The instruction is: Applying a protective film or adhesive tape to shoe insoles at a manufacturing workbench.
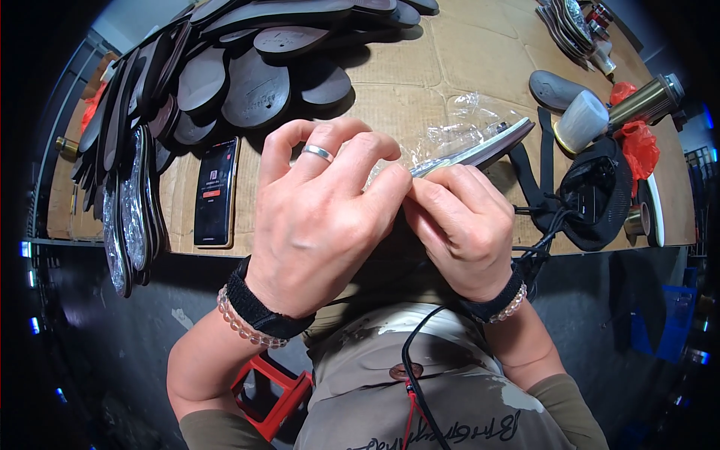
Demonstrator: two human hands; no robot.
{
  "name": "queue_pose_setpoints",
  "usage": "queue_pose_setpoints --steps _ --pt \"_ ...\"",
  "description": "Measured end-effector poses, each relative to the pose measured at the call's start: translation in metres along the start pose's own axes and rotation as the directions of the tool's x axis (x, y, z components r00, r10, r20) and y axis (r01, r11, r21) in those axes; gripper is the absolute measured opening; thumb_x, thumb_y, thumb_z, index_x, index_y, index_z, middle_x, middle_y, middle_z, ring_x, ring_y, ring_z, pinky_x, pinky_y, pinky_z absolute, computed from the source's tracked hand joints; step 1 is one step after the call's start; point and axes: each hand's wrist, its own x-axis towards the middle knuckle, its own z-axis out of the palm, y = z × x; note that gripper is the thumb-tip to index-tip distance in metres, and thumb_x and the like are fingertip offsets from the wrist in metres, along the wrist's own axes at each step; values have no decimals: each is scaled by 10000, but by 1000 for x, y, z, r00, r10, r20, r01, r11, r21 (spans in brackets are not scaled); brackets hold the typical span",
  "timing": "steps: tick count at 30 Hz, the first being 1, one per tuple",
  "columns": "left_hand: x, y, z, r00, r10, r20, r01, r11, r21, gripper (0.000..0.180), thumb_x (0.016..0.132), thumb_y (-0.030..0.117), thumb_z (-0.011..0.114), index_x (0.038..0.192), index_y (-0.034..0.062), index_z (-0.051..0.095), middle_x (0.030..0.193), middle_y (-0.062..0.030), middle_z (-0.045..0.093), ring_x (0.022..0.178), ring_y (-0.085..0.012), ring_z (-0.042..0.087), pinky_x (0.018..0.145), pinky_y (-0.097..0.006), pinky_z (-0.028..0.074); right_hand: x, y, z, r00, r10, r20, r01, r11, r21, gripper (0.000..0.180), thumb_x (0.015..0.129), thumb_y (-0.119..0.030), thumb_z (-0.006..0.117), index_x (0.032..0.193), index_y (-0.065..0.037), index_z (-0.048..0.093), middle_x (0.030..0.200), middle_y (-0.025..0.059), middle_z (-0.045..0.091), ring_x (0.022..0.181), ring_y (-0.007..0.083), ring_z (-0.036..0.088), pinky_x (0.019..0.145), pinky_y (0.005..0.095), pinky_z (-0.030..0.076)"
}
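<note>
Left hand (319, 217) and right hand (457, 221) both pinch the near end of 1 insole (487, 150) in a clear plastic bag (465, 124). Both hover above the cardboard-covered desk (420, 82), a smartphone (216, 191) just left.

A shoe-insole workshop: a cardboard-covered workbench (420, 67) bears stacked dark insoles (225, 75) (some bagged in clear plastic (124, 210)), further insole piles (566, 22) at the far corner, and a brass tool (645, 97) beside red rags (637, 142).

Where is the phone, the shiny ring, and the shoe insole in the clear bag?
Phone (216, 191), head view: middle of its dark screen.
Ring (317, 153), head view: silver band on the left hand's finger.
Insole (491, 146), head view: its edge inside the clear bag.
</note>
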Motion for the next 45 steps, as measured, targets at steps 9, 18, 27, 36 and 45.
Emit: queue_pose_setpoints --steps 9,18,27,36,45 --pt "2 8 -3 999 -35 39 35 999 19 341 663 140 862 972 174 722 1068 25 695 1127 -200 658 1034 -438 406 -2 1 1 1000 13 -8 -13 1000 18 244 709 -3 792 922 -51 685 866 64 614 793 263 649 678 382 540" --pt "-4 5 -1 1000 6 6 -6 1000 -16 311 676 146 863 972 161 772 1093 30 725 1116 -203 670 1024 -429 416 -3 1 3 999 9 -35 -8 1000 27 210 762 -3 787 946 -53 699 886 63 634 809 259 657 693 378 546" --pt "-8 3 0 997 66 -33 -65 998 17 261 715 151 838 972 167 792 1111 48 738 1089 -198 686 1004 -427 430 -5 0 1 1000 10 -25 -9 1000 23 208 765 -13 794 946 -54 700 884 63 634 813 258 659 695 379 546" --pt "-8 5 -6 997 78 14 -78 995 59 243 714 164 837 952 178 791 1065 54 721 1096 -196 671 1008 -435 427 -7 2 -1 998 49 -26 -47 996 78 184 790 -6 814 938 -38 709 885 78 646 804 280 659 696 386 547" --pt "-12 4 -1 996 84 6 -84 994 66 241 698 164 824 935 184 787 1043 57 712 1085 -186 664 1012 -438 417 -9 -1 -9 997 78 -17 -77 995 69 227 771 -9 859 944 -26 713 894 100 647 793 301 650 692 400 539"
